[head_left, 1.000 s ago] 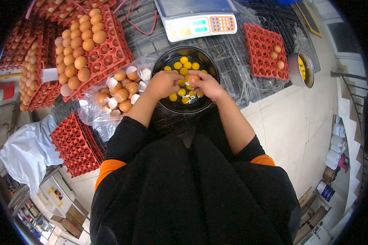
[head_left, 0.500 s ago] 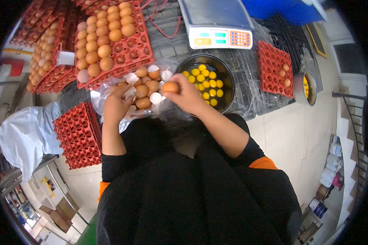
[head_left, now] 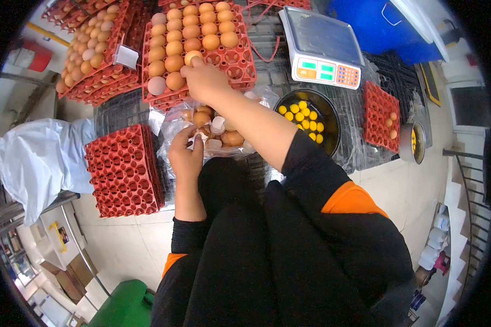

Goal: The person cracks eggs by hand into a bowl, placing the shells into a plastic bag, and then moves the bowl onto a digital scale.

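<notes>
Eggs (head_left: 192, 45) fill much of the red tray (head_left: 223, 58) around and beyond the right hand (head_left: 204, 82). Its fingers (head_left: 187, 71) are bent against one egg (head_left: 193, 56) near the tray's lower left part; I cannot tell whether they have closed on it. The left hand (head_left: 185, 155) is over the near edge of the clear bag (head_left: 172, 121) of broken shells (head_left: 217, 125), thumb and forefinger spread apart, with shells just beyond the fingertips.

Right of both hands' fingers, a black bowl (head_left: 336, 128) on the counter (head_left: 265, 71) holds yellow yolks (head_left: 305, 111). Beyond it stands the scale (head_left: 324, 41), its display (head_left: 317, 70) lit green beside an orange and blue keypad (head_left: 347, 76); the digits are too small to read. Left of the right fingers, a white label (head_left: 126, 56) hangs by a tray stack (head_left: 106, 82), its writing illegible. Farther right lie another red tray (head_left: 373, 111), with three eggs, and a metal pot (head_left: 406, 143).
</notes>
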Available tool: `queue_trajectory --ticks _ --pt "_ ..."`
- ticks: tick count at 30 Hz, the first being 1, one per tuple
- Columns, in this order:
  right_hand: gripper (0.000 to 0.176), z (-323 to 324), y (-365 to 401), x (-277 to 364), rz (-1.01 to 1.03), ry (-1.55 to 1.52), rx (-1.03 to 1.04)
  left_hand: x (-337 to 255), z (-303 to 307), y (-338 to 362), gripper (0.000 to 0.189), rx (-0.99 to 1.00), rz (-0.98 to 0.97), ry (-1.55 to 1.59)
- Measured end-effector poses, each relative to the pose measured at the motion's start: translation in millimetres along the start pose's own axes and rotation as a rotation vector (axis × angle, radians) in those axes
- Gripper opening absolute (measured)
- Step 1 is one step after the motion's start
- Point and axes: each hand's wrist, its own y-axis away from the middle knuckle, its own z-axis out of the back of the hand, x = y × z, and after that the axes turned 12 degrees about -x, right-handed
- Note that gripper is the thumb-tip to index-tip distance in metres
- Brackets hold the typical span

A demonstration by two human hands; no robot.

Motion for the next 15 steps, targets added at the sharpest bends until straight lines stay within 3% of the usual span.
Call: queue_trajectory --ticks 3,6,8,10,11,12,13,14,15 --pt "0.034 -13 -2 -15 0.074 -0.042 -0.056 -8 -1 4 0.019 0.024 -0.005 0.046" --pt "0.031 6 19 -48 0.024 -0.592 -0.303 -7 -6 7 0.019 0.044 -0.023 0.064" --pt "0.032 59 62 -55 -0.543 -1.148 -0.12 -9 -10 8 0.018 0.036 -0.023 0.107" --pt "0.035 79 111 -107 -0.646 -1.233 -0.209 -10 -16 9 0.017 0.057 -0.04 0.109" --pt "0.039 93 141 -126 -0.618 -0.994 -0.261 -13 -18 10 0.018 0.059 -0.048 0.115" --pt "0.043 84 176 -173 -0.336 -0.413 -0.385 -16 -22 11 0.018 0.061 -0.058 0.122" --pt "0.046 102 203 -178 -0.237 -0.147 -0.425 -21 -25 11 0.018 0.081 -0.064 0.105" --pt "0.044 118 225 -175 -0.359 -0.131 -0.396 -26 -29 12 0.018 0.104 -0.07 0.087" --pt "0.043 122 248 -185 -0.306 -0.061 -0.437 -32 -34 14 0.018 0.127 -0.075 0.069"
